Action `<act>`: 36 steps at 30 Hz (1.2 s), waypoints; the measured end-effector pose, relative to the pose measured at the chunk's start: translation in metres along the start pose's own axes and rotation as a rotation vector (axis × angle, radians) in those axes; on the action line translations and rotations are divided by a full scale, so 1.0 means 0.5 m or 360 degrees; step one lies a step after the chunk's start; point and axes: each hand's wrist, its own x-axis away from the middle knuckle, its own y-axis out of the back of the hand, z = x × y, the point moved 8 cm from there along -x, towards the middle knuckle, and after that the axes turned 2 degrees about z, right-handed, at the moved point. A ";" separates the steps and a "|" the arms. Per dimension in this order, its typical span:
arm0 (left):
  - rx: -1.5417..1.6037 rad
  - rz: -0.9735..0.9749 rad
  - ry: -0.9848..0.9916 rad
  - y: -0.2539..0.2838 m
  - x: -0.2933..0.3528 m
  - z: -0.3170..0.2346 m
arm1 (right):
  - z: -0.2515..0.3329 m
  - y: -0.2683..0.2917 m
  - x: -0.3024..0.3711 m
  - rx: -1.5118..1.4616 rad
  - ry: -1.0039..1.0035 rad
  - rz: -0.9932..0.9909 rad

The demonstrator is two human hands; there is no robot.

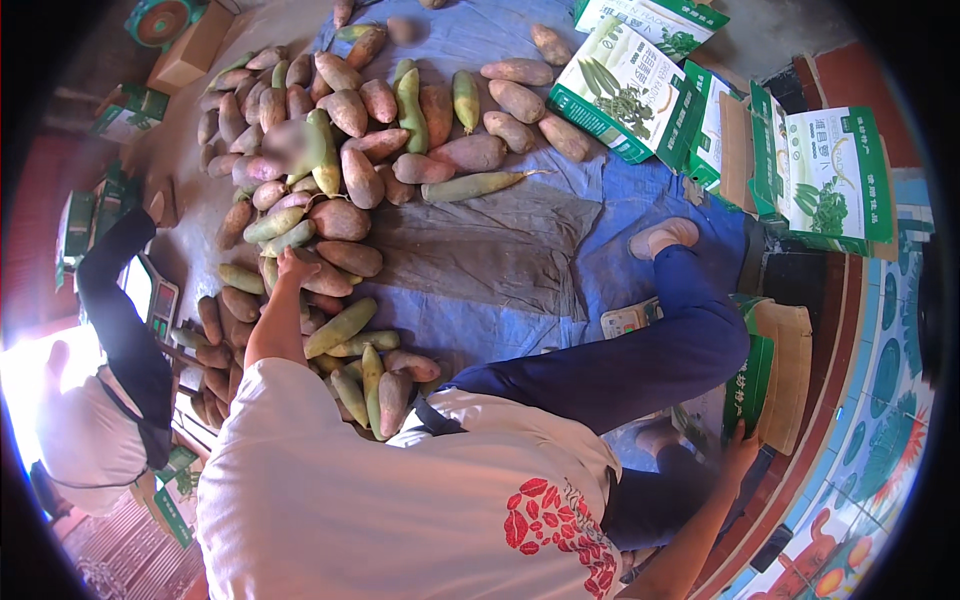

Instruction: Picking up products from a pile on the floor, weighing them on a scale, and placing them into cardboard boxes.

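My left hand (pixel 297 268) reaches into a heap of roots at the left, its fingers closed on a pale green radish (pixel 290 238). Beside it lie reddish-brown roots, among them a thick one (pixel 348 258) just to the right. My right hand (pixel 741 452) grips the edge of an open green carton (pixel 755 385) at the lower right. The carton has raised brown flaps, and my leg covers part of it. What lies inside is mostly out of sight.
Blue sheeting (pixel 640 275) with a dark cloth (pixel 470 265) covers the floor. Several green-and-white cartons (pixel 625 85) stand at the upper right. Another person (pixel 95 430) is at the left beside a scale (pixel 160 305). More green radishes (pixel 345 325) lie near my knee.
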 end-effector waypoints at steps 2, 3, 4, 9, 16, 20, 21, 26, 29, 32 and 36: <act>0.0013 0.0014 0.0076 0.011 0.025 -0.026 | -0.003 0.000 0.000 -0.0046 -0.0032 -0.0007; -0.0022 0.0031 0.0190 0.034 0.053 -0.054 | -0.005 0.002 0.003 -0.0037 -0.0035 -0.0006; -0.0054 0.0044 0.0314 0.048 0.070 -0.057 | -0.005 0.005 0.004 -0.0002 -0.0025 -0.0021; -0.0053 0.0142 0.0309 -0.035 0.068 -0.031 | 0.002 0.003 -0.001 -0.0024 0.0006 -0.0034; 0.0670 0.0487 0.0279 -0.149 0.178 -0.082 | -0.015 -0.005 -0.001 -0.0077 -0.0150 0.0116; 0.0376 0.0602 0.0277 -0.166 0.198 -0.097 | -0.008 0.001 -0.003 -0.0043 -0.0085 0.0032; 0.0273 0.0621 0.0282 -0.168 0.211 -0.103 | -0.008 0.001 -0.002 -0.0051 -0.0095 0.0027; 0.0138 0.0612 -0.0258 -0.221 0.229 -0.115 | 0.033 0.006 -0.001 -0.0020 0.0106 -0.0062; -0.0160 0.0536 -0.0285 -0.205 0.279 -0.154 | 0.033 0.008 0.003 -0.0028 -0.0035 0.0027; -0.0388 0.0493 -0.0208 -0.155 0.342 -0.210 | 0.026 0.009 0.007 -0.0054 -0.0022 0.0055; -0.0648 0.0463 -0.0386 -0.135 0.346 -0.245 | 0.027 0.008 0.004 -0.0041 -0.0053 0.0174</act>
